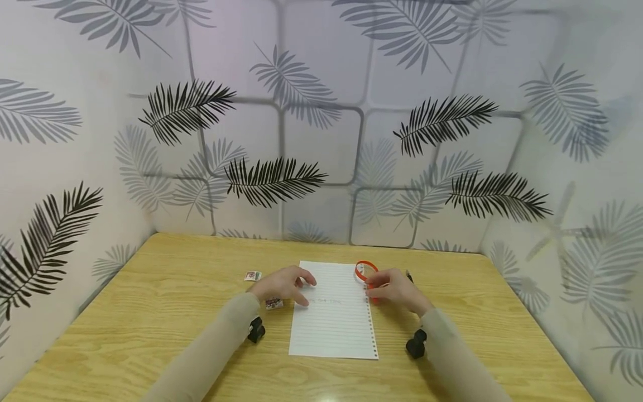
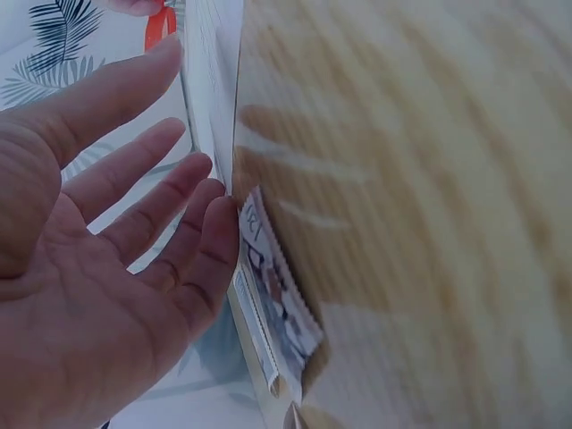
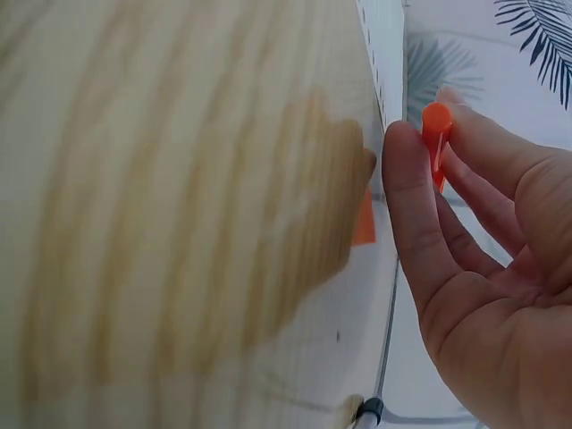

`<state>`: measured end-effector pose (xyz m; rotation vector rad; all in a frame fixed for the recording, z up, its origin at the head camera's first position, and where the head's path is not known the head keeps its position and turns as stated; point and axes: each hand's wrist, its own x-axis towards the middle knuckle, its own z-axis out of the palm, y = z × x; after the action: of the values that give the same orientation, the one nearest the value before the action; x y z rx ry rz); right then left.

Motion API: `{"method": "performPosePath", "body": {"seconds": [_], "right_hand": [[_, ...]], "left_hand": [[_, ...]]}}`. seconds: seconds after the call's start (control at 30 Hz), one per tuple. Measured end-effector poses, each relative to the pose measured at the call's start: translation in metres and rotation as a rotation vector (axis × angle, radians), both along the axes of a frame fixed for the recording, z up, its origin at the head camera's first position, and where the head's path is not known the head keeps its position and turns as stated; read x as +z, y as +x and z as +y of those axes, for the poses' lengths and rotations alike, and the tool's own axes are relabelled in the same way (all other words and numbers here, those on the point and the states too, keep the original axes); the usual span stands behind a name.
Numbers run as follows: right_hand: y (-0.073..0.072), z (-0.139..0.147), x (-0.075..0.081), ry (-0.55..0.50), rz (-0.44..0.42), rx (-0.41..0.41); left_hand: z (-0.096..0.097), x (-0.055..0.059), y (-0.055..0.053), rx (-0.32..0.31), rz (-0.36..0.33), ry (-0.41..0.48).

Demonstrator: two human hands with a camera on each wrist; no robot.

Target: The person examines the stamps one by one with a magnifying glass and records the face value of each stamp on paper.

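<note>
My right hand pinches an orange-red magnifying glass between thumb and fingers. Its round frame points away from me over the upper right edge of a lined sheet of paper. The handle's rounded end shows between the fingertips in the right wrist view. Faint handwriting crosses the sheet. Over the sheet's left edge, my left hand holds nothing, its fingers loosely bent and spread. Close to that hand lies a small postage stamp with toothed edges, and another stamp lies farther back.
A dark pen lies behind the right hand. In the right wrist view an orange patch shows on the tabletop; I cannot tell what it is. The wooden table ends at a leaf-patterned wall covering at the back.
</note>
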<state>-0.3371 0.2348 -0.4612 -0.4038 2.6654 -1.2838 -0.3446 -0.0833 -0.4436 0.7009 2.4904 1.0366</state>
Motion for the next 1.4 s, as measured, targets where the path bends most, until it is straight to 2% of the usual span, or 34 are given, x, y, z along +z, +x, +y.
{"method": "performPosePath", "body": {"seconds": [0.17,0.53,0.63,1.0,1.4], "right_hand": [[-0.001,0.013,0.001,0.0,0.001,-0.009],[0.0,0.031,0.003,0.065,-0.013,-0.005],[0.001,0.035,0.004,0.043,-0.041,-0.017],[0.002,0.036,0.009,-0.007,-0.145,-0.053],[0.005,0.039,0.005,-0.031,-0.156,-0.071]], "left_hand": [[0.0,0.002,0.0,-0.011,-0.004,-0.032],[0.003,-0.001,0.001,-0.081,0.065,-0.155],[0.004,-0.001,0.001,-0.097,0.073,-0.165],[0.004,-0.002,-0.002,-0.093,0.061,-0.165],[0.004,-0.002,0.001,-0.092,0.072,-0.177]]}}
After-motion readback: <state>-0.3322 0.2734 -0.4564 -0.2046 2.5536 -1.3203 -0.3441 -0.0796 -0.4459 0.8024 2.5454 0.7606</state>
